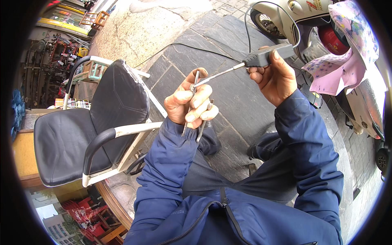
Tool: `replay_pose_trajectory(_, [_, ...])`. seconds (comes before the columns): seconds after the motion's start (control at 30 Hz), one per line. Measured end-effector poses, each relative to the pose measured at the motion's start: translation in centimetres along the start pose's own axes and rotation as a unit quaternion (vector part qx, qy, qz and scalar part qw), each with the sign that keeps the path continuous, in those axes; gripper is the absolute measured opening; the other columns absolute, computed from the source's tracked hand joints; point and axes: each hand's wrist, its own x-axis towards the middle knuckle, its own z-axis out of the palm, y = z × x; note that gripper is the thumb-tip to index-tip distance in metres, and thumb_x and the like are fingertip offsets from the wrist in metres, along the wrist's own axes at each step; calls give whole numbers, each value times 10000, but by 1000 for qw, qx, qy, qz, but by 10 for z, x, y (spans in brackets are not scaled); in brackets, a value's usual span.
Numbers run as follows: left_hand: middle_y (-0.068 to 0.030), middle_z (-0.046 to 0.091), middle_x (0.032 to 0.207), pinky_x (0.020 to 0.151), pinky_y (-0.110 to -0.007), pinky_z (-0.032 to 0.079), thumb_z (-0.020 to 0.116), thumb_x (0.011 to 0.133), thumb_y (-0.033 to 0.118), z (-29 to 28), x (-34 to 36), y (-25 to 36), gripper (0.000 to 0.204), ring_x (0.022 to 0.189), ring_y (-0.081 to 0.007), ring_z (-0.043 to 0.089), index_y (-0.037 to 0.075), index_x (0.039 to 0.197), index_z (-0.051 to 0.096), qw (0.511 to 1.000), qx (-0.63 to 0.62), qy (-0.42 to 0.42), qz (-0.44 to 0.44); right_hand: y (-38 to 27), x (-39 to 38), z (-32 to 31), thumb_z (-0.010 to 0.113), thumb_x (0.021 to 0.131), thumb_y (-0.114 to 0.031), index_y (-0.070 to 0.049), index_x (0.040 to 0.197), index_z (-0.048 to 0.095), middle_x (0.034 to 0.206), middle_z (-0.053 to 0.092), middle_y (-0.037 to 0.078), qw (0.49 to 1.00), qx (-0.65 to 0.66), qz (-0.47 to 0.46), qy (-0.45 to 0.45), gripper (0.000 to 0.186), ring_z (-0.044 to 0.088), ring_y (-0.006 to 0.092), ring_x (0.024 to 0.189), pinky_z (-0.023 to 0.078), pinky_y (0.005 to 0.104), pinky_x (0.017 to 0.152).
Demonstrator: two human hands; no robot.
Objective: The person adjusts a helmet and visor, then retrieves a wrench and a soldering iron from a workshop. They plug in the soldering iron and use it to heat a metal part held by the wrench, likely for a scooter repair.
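A: Your L hand (185,101) is just R of the black chair (119,92), fingers bent snugly round a couple of thin metal rods (197,76).

B: And your R hand (279,77), farther R of the chair, has its fingers closed on the dark grey handle of the corded tool (259,58).

A: Its slim metal shaft (224,72) points twd the chair, tip end by your L fingers; can't tell if it touches.

B: How'll they handle for you, approx?

A: Tool's prob light w/ a stiff shaft, so hold it by the thick handle, not the metal; can't tell if that's hot.

B: Mind the cord (247,32) too, R of the chair; it's bendy & could tug your wrist.

A: Rods look stiff, prob slick, so pinch 'em mid-length.
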Motion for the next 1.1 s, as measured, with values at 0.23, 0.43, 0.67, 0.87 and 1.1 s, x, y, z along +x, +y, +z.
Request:
replay_pose_trajectory(0.23, [-70, 548, 767, 604, -361, 449, 511, 855, 82, -2, 0, 0, 511, 464, -123, 558, 73, 1357, 415, 1000, 7, -1, 0, 0, 1, -1, 638, 875, -326, 0, 1136, 515, 938, 651, 197, 1000, -5, -3, 2, 436, 680, 279, 813, 596, 334, 723])
replay_pose_trajectory(0.43, [-66, 542, 765, 608, -361, 452, 512, 850, 83, -4, -1, 0, 517, 468, -120, 552, 79, 1358, 418, 1000, 11, 2, 4, -2, 1, -1, 634, 878, -329, -6, 1141, 516, 948, 654, 189, 1000, -9, -7, 5, 433, 680, 277, 825, 594, 335, 729])
replay_pose_trajectory(0.67, [-72, 506, 736, 595, -346, 428, 527, 850, 71, -2, -1, -2, 536, 449, -123, 544, 0, 1356, 367, 1000, 6, 13, 22, -2, 1, -2, 627, 882, -319, -9, 1150, 511, 958, 654, 189, 1000, -15, -1, -3, 425, 681, 281, 829, 594, 338, 726])
replay_pose_trajectory(0.87, [-59, 540, 740, 601, -364, 450, 523, 820, 80, -2, -1, 1, 501, 470, -126, 545, 68, 1317, 459, 999, 14, 29, 10, -3, -1, 5, 624, 893, -261, 22, 1059, 538, 897, 660, 184, 1000, 4, -16, 3, 339, 683, 267, 780, 597, 336, 673])
replay_pose_trajectory(1.1, [-51, 528, 721, 597, -364, 437, 517, 813, 93, 0, -2, 0, 462, 454, -130, 534, 88, 1274, 489, 996, 38, 81, 17, -8, -2, 8, 624, 889, -262, 30, 1051, 544, 879, 660, 173, 999, -25, -27, -20, 343, 681, 254, 769, 596, 335, 666])
